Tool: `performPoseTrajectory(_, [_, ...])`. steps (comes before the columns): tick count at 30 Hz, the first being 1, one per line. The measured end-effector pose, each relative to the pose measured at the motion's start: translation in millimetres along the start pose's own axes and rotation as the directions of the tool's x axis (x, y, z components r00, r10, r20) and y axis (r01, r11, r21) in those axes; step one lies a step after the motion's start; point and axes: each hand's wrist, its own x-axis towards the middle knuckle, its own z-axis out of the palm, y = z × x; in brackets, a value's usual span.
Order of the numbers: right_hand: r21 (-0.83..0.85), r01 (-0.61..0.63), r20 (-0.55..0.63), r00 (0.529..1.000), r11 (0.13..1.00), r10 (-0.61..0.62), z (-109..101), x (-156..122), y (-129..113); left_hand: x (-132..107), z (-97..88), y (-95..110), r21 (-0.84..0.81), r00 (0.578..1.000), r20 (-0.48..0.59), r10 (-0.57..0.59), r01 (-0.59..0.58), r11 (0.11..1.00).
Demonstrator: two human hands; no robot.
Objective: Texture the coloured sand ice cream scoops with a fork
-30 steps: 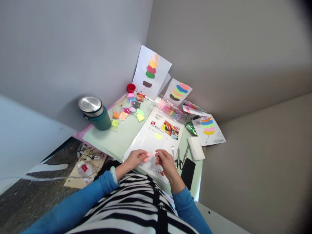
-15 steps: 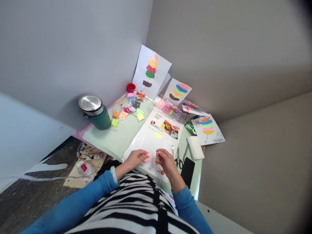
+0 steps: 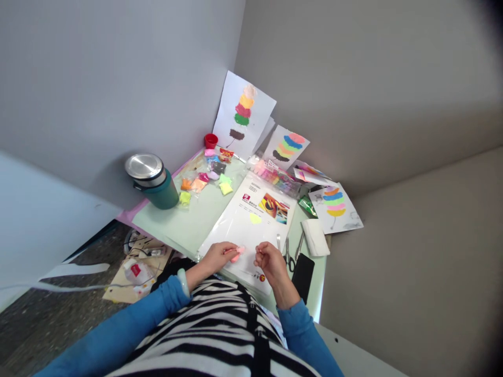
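My left hand (image 3: 218, 255) is closed on a small lump of pink clay (image 3: 237, 253) over the near end of a white plastic sleeve of paper (image 3: 239, 225). My right hand (image 3: 270, 262) is curled just to the right of it, fingertips pinched together; a tiny pink bit may sit between them, too small to be sure. A pale yellow clay dab (image 3: 255, 218) lies on the sleeve beyond my hands.
Scissors (image 3: 288, 251), a black phone (image 3: 303, 271) and a white folded tissue (image 3: 315, 237) lie right of my hands. Small bags of coloured clay (image 3: 204, 180), a teal mug with steel lid (image 3: 153, 180), a red cup (image 3: 211, 140) and clay pictures (image 3: 242, 112) stand farther back.
My right hand has drawn a little to the right, away from the pink clay, and curled tighter. The left hand has stayed where it was.
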Motion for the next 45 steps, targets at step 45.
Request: performPoseTrajectory(45, [-0.665,0.354,0.260,0.935,0.658,-0.240,21.4,-13.9,3.5,-6.2,-5.6,-3.6,-0.260,0.995,0.101,0.022,0.005,0.966])
